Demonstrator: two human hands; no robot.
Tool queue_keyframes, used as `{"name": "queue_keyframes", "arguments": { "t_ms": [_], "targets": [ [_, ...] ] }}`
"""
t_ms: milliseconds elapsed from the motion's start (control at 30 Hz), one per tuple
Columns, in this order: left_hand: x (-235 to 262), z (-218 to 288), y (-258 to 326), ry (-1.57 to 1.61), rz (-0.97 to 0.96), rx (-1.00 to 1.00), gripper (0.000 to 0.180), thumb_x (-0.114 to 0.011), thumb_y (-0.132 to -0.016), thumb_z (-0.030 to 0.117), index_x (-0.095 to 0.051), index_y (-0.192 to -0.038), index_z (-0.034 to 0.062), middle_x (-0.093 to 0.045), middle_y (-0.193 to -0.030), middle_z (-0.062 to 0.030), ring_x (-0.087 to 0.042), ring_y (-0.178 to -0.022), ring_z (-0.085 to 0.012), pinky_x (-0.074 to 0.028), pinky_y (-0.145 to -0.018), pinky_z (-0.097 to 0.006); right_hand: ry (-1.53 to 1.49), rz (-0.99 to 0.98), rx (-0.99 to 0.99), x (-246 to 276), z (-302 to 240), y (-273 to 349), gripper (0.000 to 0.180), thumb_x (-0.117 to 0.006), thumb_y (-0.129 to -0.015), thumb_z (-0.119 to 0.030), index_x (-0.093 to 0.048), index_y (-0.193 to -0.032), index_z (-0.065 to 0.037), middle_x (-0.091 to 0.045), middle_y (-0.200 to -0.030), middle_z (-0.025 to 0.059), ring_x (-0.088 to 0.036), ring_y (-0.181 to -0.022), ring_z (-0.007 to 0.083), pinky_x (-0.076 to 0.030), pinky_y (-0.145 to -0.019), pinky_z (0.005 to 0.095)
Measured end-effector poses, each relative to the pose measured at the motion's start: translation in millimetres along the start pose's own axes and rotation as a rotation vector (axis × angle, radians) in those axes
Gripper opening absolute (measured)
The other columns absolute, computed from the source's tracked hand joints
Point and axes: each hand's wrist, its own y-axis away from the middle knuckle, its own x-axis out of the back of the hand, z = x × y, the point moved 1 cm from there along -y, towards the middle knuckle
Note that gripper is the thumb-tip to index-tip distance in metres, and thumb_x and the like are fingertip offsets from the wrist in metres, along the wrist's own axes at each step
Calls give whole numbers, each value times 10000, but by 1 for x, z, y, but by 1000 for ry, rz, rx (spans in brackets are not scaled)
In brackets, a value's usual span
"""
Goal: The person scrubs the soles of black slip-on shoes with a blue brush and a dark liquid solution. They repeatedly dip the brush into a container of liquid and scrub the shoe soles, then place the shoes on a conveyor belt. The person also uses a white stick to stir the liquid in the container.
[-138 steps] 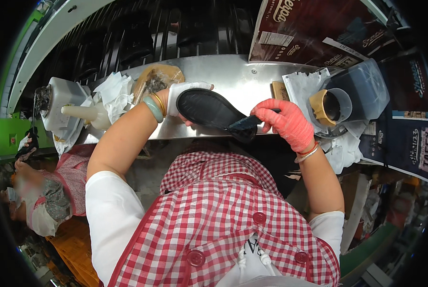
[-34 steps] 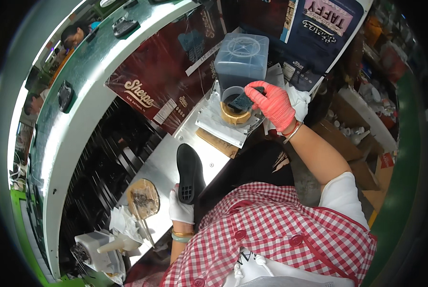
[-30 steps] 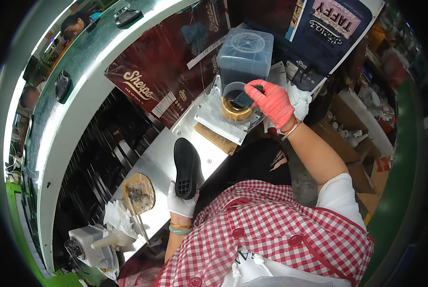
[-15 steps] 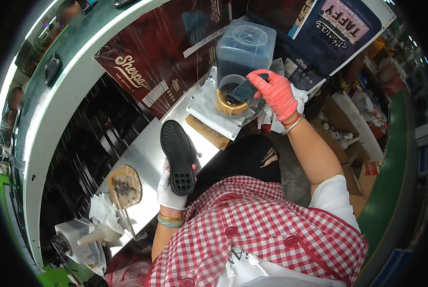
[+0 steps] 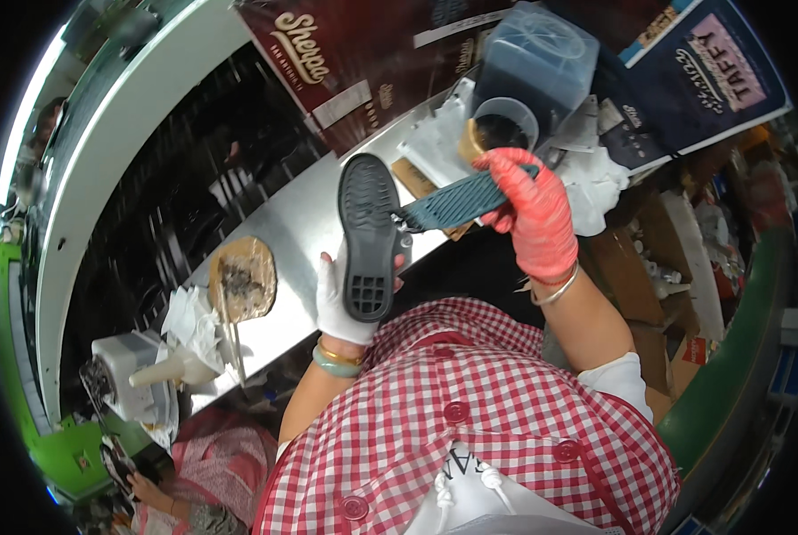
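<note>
My left hand (image 5: 342,294), in a white glove with bare fingertips, holds a black shoe sole (image 5: 370,227), its ridged inner face and square-celled heel turned up. In my right hand (image 5: 530,207), gloved in coral red, is a glue brush (image 5: 461,200) with a broad, teal, textured handle. Its dark wet tip is at the sole's right edge; whether it touches is too small to tell. Just beyond that hand stands a clear cup (image 5: 510,112) of dark liquid with a tan crust on its side.
Behind the cup is a translucent plastic container (image 5: 534,67). A brown-stained pad (image 5: 242,278) with tweezers (image 5: 231,343) lies on the metal bench (image 5: 296,218). White tissues (image 5: 595,187) sit at right, and a white bottle (image 5: 172,367) at lower left. Dark red printed boxes (image 5: 372,67) line the back.
The brush has come out of the cup and moved left and nearer, to the sole's edge. My left hand has raised the sole slightly. The whole view has shifted.
</note>
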Motion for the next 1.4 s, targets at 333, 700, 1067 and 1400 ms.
{"name": "queue_keyframes", "arguments": {
  "t_ms": [333,700,1067,1400],
  "targets": [
    [-5,1,9,-18,-96,14,834,-337,-810,726,-359,-1329,74,-531,-1181,-165,-588,-963,-283,-507,-723,-385,20,-43,-17,-52,33,12,176,-561,-895,-168,-607,-982,-21,-634,-844,32,-609,-591,98,-454,-491,188],
    [4,4,0,-61,-172,-38,839,-206,-843,715,-240,-1413,101,-460,-1284,-134,-527,-1079,-283,-463,-860,-408,152,-147,-14,-58,30,31,181,-544,-893,-128,-616,-933,33,-634,-793,82,-617,-659,104,-521,-566,234],
    [2,7,-6,386,-414,22,783,-124,-874,670,-212,-1426,122,-380,-1364,-164,-434,-1199,-326,-321,-1029,-465,253,-245,92,-65,36,50,155,-552,-873,-98,-627,-943,18,-626,-709,77,-596,-605,99,-487,-565,230],
    [-2,11,-1,199,-212,115,791,-135,-874,675,-221,-1423,113,-370,-1377,-160,-409,-1238,-310,-305,-1049,-462,423,-448,133,-59,22,44,159,-567,-866,-109,-630,-958,5,-637,-735,95,-606,-621,106,-486,-580,241]
  ]
}}
